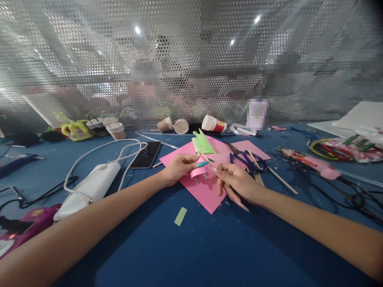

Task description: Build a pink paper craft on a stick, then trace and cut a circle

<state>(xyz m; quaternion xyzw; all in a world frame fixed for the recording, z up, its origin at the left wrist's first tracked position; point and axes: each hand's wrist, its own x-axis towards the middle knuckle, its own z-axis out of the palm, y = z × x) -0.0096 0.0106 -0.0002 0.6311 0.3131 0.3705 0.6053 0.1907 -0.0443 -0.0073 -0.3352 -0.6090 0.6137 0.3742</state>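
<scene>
Head view: listed by size, starting with the blue tabletop (167, 247), below all fingers and dotted with tiny bits. Next, the pink sheet (209, 201), flat directly beneath the fingertips, one corner pointing toward the wearer. Judged light, smooth and easily creased; best lifted by a free edge.

Right hand (239, 181): thumb and index tip close together beside the work, remaining fingers loosely bent and spread. Cannot tell whether clamped on anything. Left hand (176, 169): thumb and fingers together, clamped on the pink strip (197, 172).

Just beyond the right knuckles, the blue-handled scissors (253, 164), lying among loose sticks. Beyond the left fingertips, the green paper piece (205, 141), cut to points at the top; likely springy along any fold, weak at the points.

Pink strip: held in the left pinch, curled, with a loop showing below the thumb. Judged very light, flexible and prone to kinking or tearing under a hard squeeze; best held flat near an end, with light pressure. At the left fingertips, the thin stick (205, 154); probably stiff but snappable, best taken close to the paper. Nearer the wearer than the left fingers, well apart, the green scrap (180, 216).
</scene>
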